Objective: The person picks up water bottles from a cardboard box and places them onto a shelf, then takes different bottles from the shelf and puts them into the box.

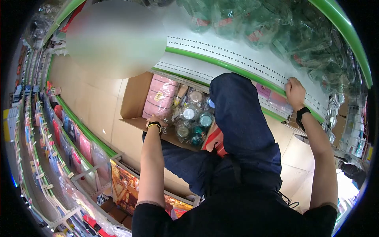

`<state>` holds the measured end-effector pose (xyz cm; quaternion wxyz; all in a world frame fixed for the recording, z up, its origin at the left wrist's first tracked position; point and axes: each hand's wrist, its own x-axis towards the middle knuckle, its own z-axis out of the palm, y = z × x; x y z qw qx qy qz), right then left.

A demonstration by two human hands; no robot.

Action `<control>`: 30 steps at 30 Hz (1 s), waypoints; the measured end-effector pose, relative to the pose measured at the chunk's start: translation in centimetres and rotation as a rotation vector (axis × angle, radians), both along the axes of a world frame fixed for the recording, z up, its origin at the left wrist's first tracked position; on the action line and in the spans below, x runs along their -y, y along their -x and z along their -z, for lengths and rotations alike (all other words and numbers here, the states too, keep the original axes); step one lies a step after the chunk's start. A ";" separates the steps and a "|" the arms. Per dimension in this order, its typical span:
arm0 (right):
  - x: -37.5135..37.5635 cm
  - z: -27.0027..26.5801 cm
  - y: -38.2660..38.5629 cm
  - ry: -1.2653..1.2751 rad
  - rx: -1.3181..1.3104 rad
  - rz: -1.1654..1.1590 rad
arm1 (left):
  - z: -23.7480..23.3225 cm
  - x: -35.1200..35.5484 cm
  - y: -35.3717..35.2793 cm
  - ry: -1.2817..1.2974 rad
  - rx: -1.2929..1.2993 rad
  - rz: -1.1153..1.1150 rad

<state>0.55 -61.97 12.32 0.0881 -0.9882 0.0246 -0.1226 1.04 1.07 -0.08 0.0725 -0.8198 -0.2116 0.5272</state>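
Left hand [156,119] meets the near end of the pink packet [158,91]; wrapped jars [189,114] lie just right.
Packet's long axis runs near to far, inside the cardboard box [135,93]. Left grip: pinching or merely touching, cannot tell. Right hand [296,94], well apart, rests over the shelf edge [266,83], its closure unclear.

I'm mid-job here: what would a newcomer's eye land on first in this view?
Probably the open brown cardboard box near the centre, with a pink wrapped package on its left and plastic-wrapped jars with teal and white lids on its right. Next, the left hand at the box's near side, and the right hand on the green-edged white shelf at right.
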 end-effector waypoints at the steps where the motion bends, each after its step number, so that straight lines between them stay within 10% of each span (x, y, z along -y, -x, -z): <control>1: 0.2 0.2 0.0 0.004 0.000 0.000 | 3.4 -1.7 0.4 -0.064 0.039 -0.051; 6: 0.1 0.4 -0.1 0.010 -0.024 0.042 | -0.3 0.2 0.2 -0.077 0.020 0.043; 8: 0.2 0.5 -0.1 -0.011 0.050 0.007 | 6.5 -4.6 0.2 0.131 -0.019 0.012; 12: -0.3 0.0 -0.1 -0.023 0.063 0.025 | 5.6 -4.0 0.8 0.000 -0.084 0.525; 21: -0.3 0.0 -0.1 -0.030 0.038 0.027 | -3.7 2.5 0.3 0.065 0.323 -0.110; 24: 0.0 0.2 0.0 -0.022 0.014 0.028 | -3.0 0.9 -0.1 0.058 0.513 -0.006; 30: -0.1 -0.2 0.1 -0.072 0.023 0.052 | -17.1 2.5 -3.4 0.251 0.720 0.126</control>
